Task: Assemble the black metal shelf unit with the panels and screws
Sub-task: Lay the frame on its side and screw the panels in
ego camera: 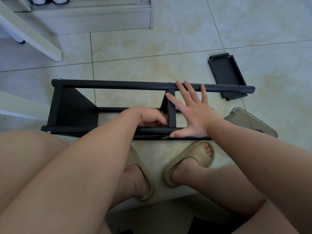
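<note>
Fixing middle black metal panel (171,112) into black tubular frame (118,84): right hand (194,112) fingers spread, bracing; left hand (148,116) fingers curled at near joint, contents unclear; far-right spare panel (226,75) likely next.

Light is soft, even and rather dim, with a cool greenish cast. The pale floor tiles (177,48) carry a faint sheen in the upper half of the frame. Shadows are diffuse; the darkest pool lies at bottom centre. The black shelf unit (118,84) loses surface detail. Wide-angle distortion bows its bars and the tile joints toward the edges; focus is sharp centrally.
</note>
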`<state>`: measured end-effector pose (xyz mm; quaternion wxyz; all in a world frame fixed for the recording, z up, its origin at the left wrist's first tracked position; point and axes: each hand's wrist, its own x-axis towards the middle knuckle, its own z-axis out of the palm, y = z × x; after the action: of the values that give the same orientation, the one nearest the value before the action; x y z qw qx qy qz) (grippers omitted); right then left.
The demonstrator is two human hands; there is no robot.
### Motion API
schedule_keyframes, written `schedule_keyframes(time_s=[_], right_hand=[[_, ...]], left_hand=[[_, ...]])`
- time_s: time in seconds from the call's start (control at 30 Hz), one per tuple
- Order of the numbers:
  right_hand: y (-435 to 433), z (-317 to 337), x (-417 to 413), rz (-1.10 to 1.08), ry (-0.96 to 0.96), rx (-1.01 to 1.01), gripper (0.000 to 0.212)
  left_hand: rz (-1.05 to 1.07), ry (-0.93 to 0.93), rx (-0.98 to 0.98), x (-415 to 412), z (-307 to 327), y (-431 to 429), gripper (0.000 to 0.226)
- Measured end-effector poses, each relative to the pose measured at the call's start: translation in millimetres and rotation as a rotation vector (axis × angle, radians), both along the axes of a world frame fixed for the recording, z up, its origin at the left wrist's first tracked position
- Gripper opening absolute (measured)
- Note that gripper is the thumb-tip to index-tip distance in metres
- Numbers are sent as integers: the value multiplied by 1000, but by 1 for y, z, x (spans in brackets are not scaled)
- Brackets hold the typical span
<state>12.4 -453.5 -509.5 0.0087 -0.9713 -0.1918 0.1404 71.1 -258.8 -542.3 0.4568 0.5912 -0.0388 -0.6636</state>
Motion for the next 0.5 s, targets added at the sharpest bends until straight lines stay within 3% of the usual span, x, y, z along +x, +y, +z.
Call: schedule_keyframes(time_s=[0.27, 0.43, 0.5], right_hand=[[0, 0, 0, 2, 0, 0, 127], [-1, -1, -1, 4, -11, 8, 126], [-1, -2, 0, 6, -16, 11, 126]], left_hand=[[-1, -32, 95, 0, -1, -4, 19], [-34, -91, 96, 0, 0, -2, 34], [-22, -106, 84, 0, 0, -2, 28]])
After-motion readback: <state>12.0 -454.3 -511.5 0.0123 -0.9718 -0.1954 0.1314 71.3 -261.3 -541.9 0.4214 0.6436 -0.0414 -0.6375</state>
